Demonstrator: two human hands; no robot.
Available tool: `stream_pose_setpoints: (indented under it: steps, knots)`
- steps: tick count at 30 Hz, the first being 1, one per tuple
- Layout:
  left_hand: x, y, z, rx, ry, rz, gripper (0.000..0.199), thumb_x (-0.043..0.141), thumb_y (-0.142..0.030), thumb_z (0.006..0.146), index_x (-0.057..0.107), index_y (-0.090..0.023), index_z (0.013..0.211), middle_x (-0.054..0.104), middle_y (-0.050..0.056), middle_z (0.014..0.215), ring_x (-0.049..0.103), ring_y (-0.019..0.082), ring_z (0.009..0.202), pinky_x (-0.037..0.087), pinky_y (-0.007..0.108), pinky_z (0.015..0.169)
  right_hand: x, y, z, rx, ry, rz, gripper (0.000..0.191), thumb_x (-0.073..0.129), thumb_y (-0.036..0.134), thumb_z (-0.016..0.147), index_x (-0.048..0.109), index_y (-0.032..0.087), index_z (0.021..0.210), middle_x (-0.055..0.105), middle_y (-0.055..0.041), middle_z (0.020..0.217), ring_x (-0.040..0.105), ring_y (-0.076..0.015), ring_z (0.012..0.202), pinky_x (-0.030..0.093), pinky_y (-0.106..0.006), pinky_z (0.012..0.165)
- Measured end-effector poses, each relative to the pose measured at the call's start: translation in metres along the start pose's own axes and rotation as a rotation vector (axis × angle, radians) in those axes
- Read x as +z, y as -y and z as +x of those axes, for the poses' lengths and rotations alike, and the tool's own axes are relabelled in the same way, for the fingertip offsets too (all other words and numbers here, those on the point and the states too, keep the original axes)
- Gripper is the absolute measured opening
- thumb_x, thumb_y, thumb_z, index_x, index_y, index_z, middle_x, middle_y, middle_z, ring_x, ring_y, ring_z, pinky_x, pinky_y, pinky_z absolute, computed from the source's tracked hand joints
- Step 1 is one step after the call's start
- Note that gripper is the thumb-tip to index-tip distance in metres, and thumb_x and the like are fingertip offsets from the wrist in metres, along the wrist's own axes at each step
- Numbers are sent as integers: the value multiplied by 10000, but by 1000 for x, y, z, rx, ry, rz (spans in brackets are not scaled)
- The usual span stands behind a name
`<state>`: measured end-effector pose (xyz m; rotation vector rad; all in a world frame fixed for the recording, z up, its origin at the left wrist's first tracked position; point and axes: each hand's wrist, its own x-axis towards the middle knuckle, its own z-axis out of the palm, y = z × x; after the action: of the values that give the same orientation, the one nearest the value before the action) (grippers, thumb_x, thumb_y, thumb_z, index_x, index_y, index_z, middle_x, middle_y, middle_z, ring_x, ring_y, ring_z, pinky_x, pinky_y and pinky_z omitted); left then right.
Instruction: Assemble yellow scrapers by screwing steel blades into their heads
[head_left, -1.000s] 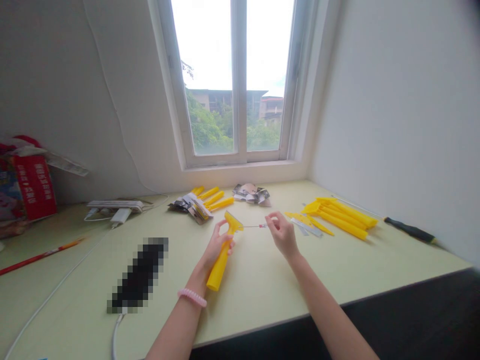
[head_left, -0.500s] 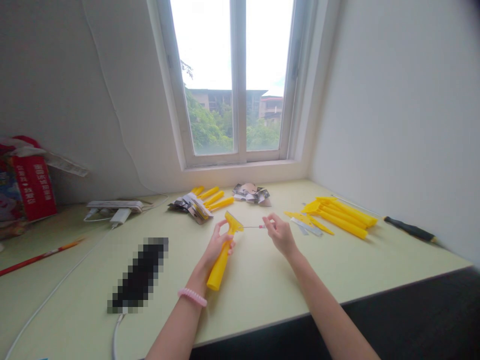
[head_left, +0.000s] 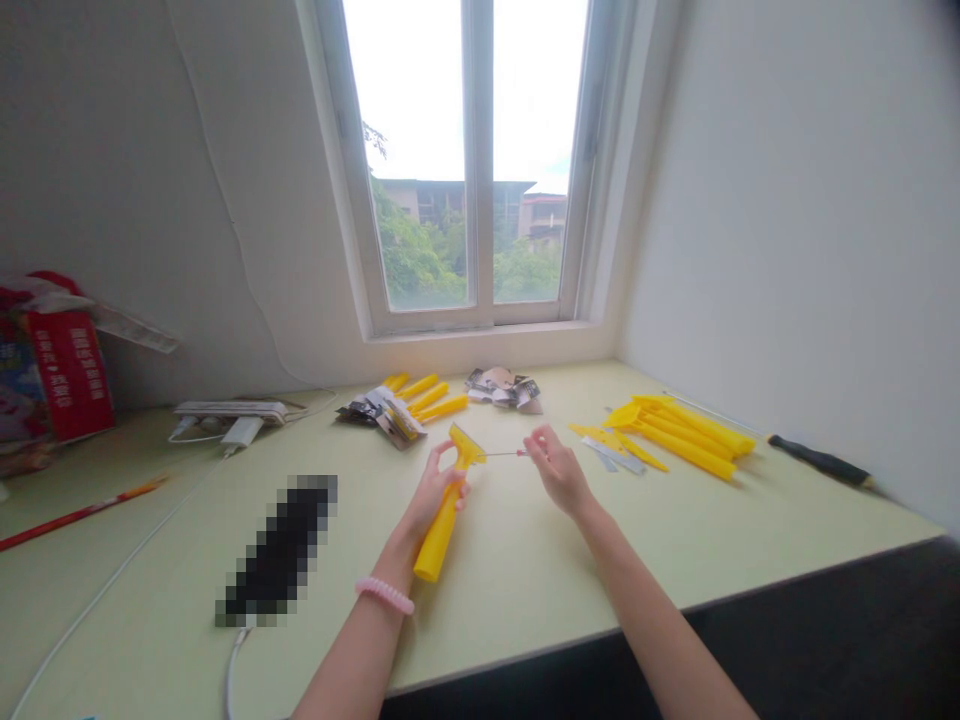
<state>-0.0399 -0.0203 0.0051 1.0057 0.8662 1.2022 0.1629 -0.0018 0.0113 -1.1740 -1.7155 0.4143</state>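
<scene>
Wrapped round the neck of a yellow scraper (head_left: 439, 538) is my left hand (head_left: 433, 492), closed, with a pink coil band at its wrist. The scraper's thick handle points down toward me and its wide head (head_left: 465, 442) is up. My right hand (head_left: 556, 468) is closed round the handle end of a thin screwdriver (head_left: 504, 454). Its shaft runs level to the left, and the tip meets the side of the scraper's head. A bit of red shows where the shaft enters my fingers; most of the handle is hidden.
At right lie several yellow scraper handles (head_left: 675, 440), flat yellow parts and grey blades (head_left: 611, 452), beside a black-handled tool (head_left: 821, 460). Packaged yellow scrapers (head_left: 405, 408) and crumpled packaging (head_left: 504, 388) are at the back. A blurred-out dark object (head_left: 279, 555) and power strip (head_left: 229, 411) lie left.
The fingers of my right hand have shifted slightly around the screwdriver's handle. My left hand and the scraper stay in place.
</scene>
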Motion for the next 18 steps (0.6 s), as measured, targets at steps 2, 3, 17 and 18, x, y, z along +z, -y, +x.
stream_pose_setpoints:
  steps: [2, 3, 17, 18]
  knots:
    - [0, -1, 0, 4, -19, -6, 664, 579, -185, 596, 266, -226, 1180, 499, -45, 631, 450, 65, 445, 291, 156, 380, 0, -1, 1, -48, 0, -5, 148, 394, 352, 812, 421, 207, 800, 555, 4, 700, 549, -146, 625, 381, -231, 546]
    - [0, -1, -1, 5, -26, -11, 668, 584, -187, 592, 268, -228, 1179, 506, -42, 643, 451, 63, 446, 291, 156, 381, 0, -2, 1, -73, -3, 2, 138, 403, 341, 806, 421, 204, 801, 558, -6, 731, 557, -151, 664, 392, -234, 570]
    - [3, -3, -3, 8, -52, -28, 631, 588, -180, 591, 297, -243, 1148, 523, -34, 693, 454, 53, 448, 296, 153, 380, -1, -2, 1, -39, 23, -18, 105, 428, 308, 768, 425, 204, 788, 574, -6, 724, 530, -147, 621, 384, -239, 555]
    - [3, -3, -3, 13, -47, -26, 624, 583, -179, 595, 297, -241, 1146, 521, -35, 683, 453, 54, 447, 297, 153, 380, -1, -1, 1, -57, 24, 2, 105, 429, 308, 771, 424, 204, 775, 572, -6, 710, 529, -144, 611, 385, -236, 551]
